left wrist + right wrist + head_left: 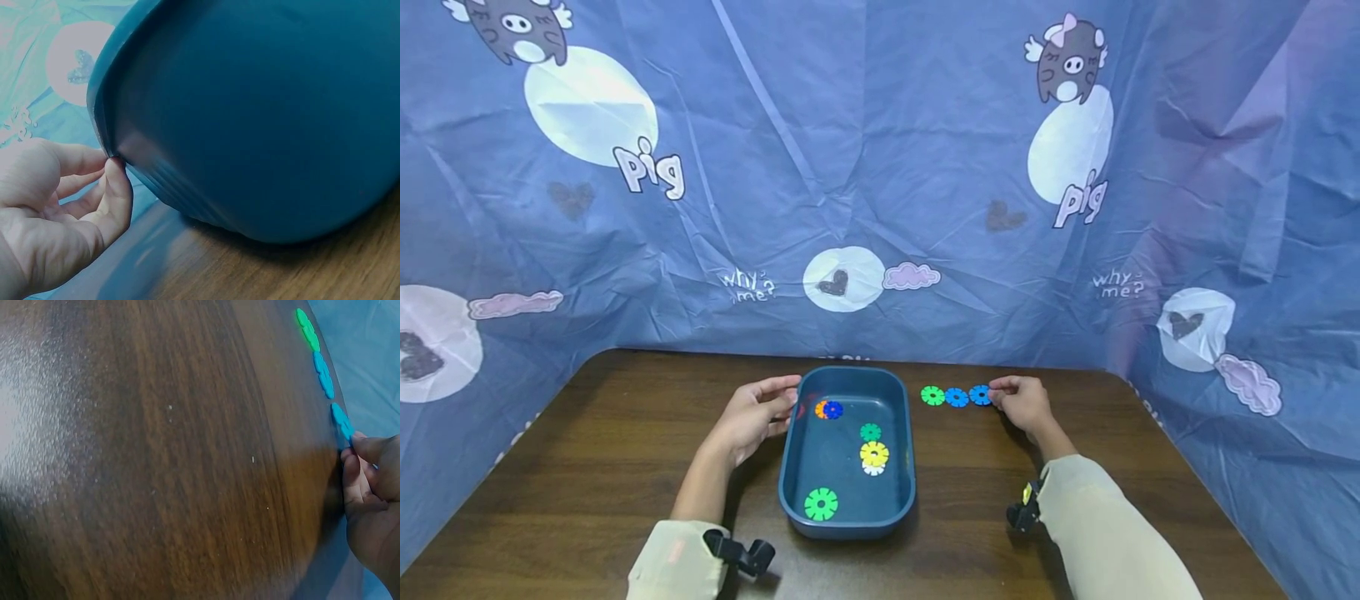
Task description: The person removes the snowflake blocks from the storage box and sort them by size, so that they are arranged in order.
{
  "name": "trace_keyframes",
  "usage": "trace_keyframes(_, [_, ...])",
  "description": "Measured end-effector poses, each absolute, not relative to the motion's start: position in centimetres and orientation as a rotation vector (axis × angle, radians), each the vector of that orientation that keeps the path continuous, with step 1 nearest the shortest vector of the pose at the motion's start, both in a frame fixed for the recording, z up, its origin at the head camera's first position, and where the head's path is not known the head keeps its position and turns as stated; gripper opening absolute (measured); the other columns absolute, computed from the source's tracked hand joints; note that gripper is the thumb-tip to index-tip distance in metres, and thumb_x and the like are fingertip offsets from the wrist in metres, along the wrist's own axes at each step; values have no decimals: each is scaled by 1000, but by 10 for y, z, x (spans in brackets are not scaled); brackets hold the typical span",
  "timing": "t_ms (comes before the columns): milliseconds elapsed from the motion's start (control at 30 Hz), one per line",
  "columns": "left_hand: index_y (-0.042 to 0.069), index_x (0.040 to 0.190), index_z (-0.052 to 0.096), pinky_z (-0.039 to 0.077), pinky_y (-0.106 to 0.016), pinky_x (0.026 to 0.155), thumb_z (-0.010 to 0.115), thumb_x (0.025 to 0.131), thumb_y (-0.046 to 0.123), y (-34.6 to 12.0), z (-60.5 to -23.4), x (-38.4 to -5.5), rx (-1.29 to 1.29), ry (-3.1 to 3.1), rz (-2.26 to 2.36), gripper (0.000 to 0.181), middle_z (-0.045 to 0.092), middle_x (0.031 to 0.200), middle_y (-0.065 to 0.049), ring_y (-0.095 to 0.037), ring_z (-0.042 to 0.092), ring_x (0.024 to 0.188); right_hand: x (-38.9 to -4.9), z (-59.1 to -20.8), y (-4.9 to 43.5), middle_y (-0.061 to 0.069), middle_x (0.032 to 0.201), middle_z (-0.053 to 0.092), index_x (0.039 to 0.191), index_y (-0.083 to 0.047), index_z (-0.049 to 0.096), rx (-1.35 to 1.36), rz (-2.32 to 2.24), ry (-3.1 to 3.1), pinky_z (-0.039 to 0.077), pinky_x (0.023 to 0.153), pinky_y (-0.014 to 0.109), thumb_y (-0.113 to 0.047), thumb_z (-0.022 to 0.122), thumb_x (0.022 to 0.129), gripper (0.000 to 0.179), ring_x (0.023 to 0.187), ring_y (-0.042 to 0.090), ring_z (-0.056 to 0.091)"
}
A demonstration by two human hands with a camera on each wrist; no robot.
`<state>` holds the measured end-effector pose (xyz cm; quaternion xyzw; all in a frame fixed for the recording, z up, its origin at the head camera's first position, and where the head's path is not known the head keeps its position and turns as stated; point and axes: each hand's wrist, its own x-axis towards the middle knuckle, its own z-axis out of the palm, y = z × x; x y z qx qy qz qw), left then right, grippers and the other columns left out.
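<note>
The right hand (1024,406) is pinching the end blue disc (975,396) on the table (610,467), right of the tray (842,457) whose rim the left hand (748,423) is pinching, and a sideways slip could be nudging the neighbouring blue disc (957,402) askew.

The brown table (970,492) bears a tray (835,454), green disc (928,398) and, seemingly, two blue discs (952,400).

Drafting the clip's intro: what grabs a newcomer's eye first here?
Probably the dark blue tray mid-table, with bright notched discs scattered inside and the left hand holding its left rim. Next, the row right of it: a green disc and two blue ones, the right hand pinching the farthest blue disc. Behind hangs a pig-print blue sheet.
</note>
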<state>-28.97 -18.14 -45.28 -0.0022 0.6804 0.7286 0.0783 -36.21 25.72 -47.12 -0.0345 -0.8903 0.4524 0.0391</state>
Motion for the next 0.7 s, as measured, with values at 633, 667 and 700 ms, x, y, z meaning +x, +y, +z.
trace_keyframes(633, [-4,145,51,59,-30,77,56,105,5,-181,-455,-290,-1,2029,2193,41,62,111,-8,-19,68,94,-361,-469,268,12,93,74,117,16,66,-44,1712,-2616,59,70,25,5,65,96,24,79,11,67])
trace_keyframes(667, [-4,145,51,59,-30,77,56,105,5,-181,-455,-290,-1,2026,2196,41,62,111,-8,-19,68,94,-362,-468,269,12,92,74,118,17,65,-35,1723,-2613,59,70,25,5,65,96,25,78,11,66])
trace_keyframes(700, [-3,144,51,59,-30,77,56,105,4,-181,-455,-290,-2,2022,2198,41,61,111,-8,-19,68,94,-362,-467,269,12,92,74,118,17,65,-24,1725,-2613,59,70,25,5,65,96,25,77,11,66])
